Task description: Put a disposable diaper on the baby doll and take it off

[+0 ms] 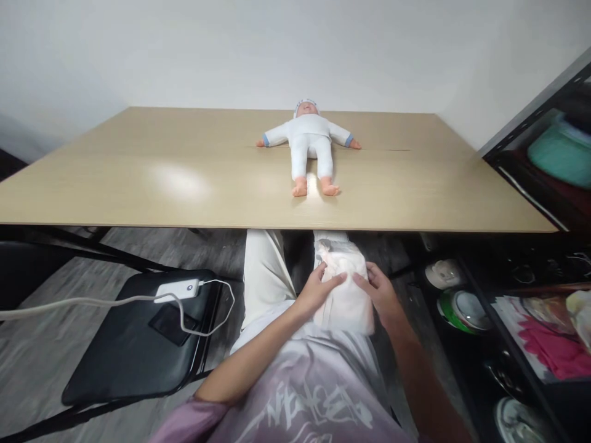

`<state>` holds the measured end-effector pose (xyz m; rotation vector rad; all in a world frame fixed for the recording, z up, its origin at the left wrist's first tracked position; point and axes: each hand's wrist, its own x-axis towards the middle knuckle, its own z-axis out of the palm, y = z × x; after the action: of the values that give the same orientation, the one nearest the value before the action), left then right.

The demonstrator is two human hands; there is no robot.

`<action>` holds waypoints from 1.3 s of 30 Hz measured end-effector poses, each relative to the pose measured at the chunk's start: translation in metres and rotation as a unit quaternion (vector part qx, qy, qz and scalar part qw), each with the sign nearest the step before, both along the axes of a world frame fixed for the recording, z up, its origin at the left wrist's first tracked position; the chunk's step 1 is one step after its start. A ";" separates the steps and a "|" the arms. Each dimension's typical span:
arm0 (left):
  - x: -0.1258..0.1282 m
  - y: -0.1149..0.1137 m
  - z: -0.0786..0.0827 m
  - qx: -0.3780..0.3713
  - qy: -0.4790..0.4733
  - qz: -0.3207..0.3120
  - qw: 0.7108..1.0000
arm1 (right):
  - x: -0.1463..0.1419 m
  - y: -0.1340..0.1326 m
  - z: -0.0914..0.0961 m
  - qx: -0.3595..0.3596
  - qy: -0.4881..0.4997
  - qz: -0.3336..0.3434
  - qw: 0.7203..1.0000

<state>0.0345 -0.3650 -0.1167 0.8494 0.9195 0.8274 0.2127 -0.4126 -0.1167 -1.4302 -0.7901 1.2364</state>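
On my lap, below the table's front edge, lies a clear plastic packet of folded pale pink-white cloth (pixel 347 301). My left hand (pixel 317 288) grips its left side, the thumb resting on top. The right side is held by my right hand (pixel 379 290), with that thumb also pressing on the upper face. What exactly the cloth is I cannot make out. Beyond my hands, a baby doll (pixel 310 143) in a white suit with blue cuffs and a white cap lies on its back, arms spread and bare feet toward me.
The doll lies on a wooden-topped table (pixel 207 166) against a white wall. At left a black chair (pixel 133 344) bears a white power bank (pixel 178 290) with a cable and a dark phone (pixel 170 325). A dark shelf (pixel 484 289) with several items stands at right.
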 end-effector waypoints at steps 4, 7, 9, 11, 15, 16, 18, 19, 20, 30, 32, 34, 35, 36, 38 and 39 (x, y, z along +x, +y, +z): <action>-0.022 -0.033 0.073 0.085 -0.029 -0.018 0.996 | -0.011 -0.029 0.073 0.130 -0.010 0.021 0.991; -0.033 -0.037 0.104 0.137 -0.049 0.014 0.989 | -0.025 -0.027 0.104 0.210 -0.037 0.034 0.976; -0.037 -0.028 0.108 0.136 -0.058 0.048 0.988 | -0.035 -0.012 0.106 0.234 -0.041 0.035 0.971; -0.038 -0.014 0.102 0.105 -0.059 0.076 0.990 | -0.043 0.007 0.097 0.236 -0.037 0.031 0.971; -0.042 0.013 0.073 0.041 -0.031 0.105 0.993 | -0.055 0.040 0.065 0.190 -0.033 0.022 0.981; -0.043 0.018 0.065 0.029 -0.022 0.110 0.993 | -0.056 0.045 0.058 0.175 -0.037 0.022 0.984; -0.045 0.026 0.050 0.006 -0.007 0.117 0.993 | -0.057 0.053 0.047 0.150 -0.052 0.029 0.987; -0.045 0.030 0.044 -0.009 -0.001 0.119 0.993 | -0.056 0.056 0.044 0.141 -0.066 0.036 0.987; -0.045 0.032 0.039 -0.024 0.005 0.121 0.992 | -0.054 0.058 0.042 0.132 -0.085 0.043 0.987; -0.057 0.021 0.031 -0.144 0.084 0.161 0.973 | -0.028 0.064 0.070 0.178 -0.422 -0.045 0.888; -0.054 0.018 0.036 -0.148 0.089 0.175 0.969 | -0.029 0.077 0.079 0.231 -0.466 -0.032 0.853; -0.051 0.018 0.042 -0.136 0.073 0.161 0.975 | -0.033 0.097 0.088 0.279 -0.486 0.029 0.828; -0.050 0.018 0.045 -0.129 0.066 0.150 0.978 | -0.037 0.109 0.092 0.293 -0.492 0.070 0.817; -0.050 0.020 0.048 -0.121 0.063 0.136 0.981 | -0.040 0.121 0.094 0.298 -0.497 0.114 0.807; -0.055 0.023 0.053 -0.104 0.064 0.097 0.988 | -0.046 0.144 0.094 0.290 -0.509 0.189 0.788; -0.060 0.025 0.055 -0.090 0.072 0.076 0.990 | -0.048 0.154 0.092 0.283 -0.516 0.214 0.779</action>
<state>-0.0254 -0.3403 -0.0613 0.6954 1.1796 0.8068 0.1644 -0.2582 -0.0247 -1.3685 -2.1269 0.2981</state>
